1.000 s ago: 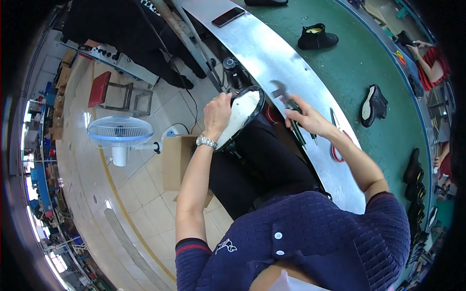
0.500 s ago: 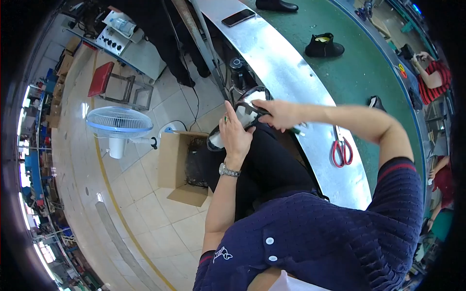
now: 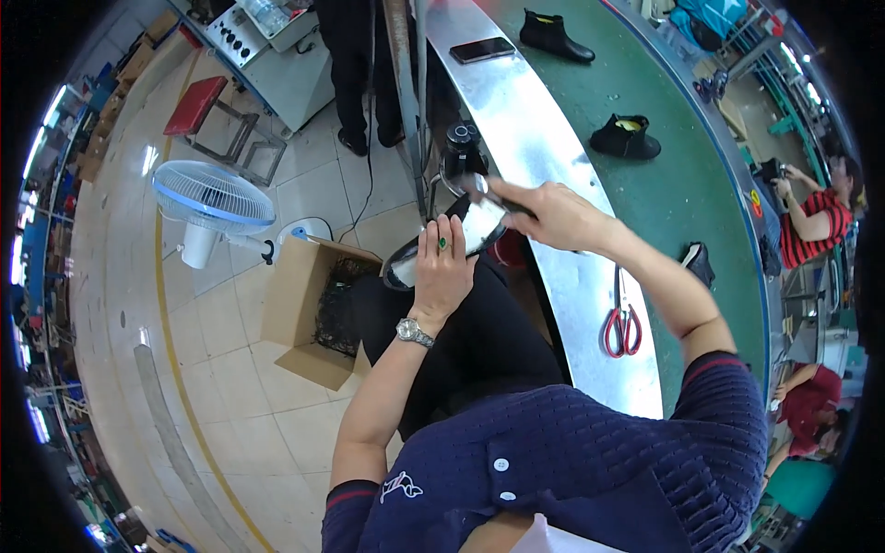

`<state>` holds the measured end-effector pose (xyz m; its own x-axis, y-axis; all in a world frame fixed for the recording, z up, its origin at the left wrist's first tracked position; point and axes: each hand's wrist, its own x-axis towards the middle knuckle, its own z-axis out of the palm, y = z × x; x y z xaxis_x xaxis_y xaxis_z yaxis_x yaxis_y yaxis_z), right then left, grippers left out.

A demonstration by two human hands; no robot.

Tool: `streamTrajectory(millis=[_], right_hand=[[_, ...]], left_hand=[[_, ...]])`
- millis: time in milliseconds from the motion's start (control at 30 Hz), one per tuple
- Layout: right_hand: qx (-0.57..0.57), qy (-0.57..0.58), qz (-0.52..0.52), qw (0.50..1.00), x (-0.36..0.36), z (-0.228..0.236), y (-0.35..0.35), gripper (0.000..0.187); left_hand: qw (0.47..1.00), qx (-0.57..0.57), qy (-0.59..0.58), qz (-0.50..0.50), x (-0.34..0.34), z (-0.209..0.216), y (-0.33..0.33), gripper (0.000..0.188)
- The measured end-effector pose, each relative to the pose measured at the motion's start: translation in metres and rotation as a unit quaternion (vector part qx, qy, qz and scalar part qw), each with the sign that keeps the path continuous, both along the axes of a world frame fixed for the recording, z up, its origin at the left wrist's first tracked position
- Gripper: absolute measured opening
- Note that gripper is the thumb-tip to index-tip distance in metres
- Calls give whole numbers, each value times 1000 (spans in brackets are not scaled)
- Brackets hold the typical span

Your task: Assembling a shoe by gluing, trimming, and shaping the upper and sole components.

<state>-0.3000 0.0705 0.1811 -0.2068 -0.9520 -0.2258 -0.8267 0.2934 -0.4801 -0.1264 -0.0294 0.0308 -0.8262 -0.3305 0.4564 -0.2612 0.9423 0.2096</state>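
Note:
A black shoe lies over my lap with its pale, shiny sole turned up. My left hand is closed over its middle, fingers laid across the sole and pressing it down; a green-stoned ring shows on one finger. In my right hand is a dark-handled hand tool with a metallic head, held over the other end of the sole. Motion smears the tool's head, so its exact kind and whether it touches the shoe cannot be told.
Red-handled scissors and a phone lie on the metal bench edge. Black ankle boots stand on the green belt. An open carton, a fan and a red stool are at left. Co-workers sit at right.
The view has shifted a little. My right hand has drawn the tool toward the far end of the sole. My left hand now lies flatter across the shoe, fingers together.

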Motion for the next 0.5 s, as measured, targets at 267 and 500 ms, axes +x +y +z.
streamTrajectory(millis=[267,500], right_hand=[[-47,-22,-40,998,-2,-38,-12,54],[-21,-23,-90,995,-10,-55,-4,57]], left_hand=[[999,-34,-9,11,2,-4,1,66],[999,-13,-19,21,-5,3,3,64]])
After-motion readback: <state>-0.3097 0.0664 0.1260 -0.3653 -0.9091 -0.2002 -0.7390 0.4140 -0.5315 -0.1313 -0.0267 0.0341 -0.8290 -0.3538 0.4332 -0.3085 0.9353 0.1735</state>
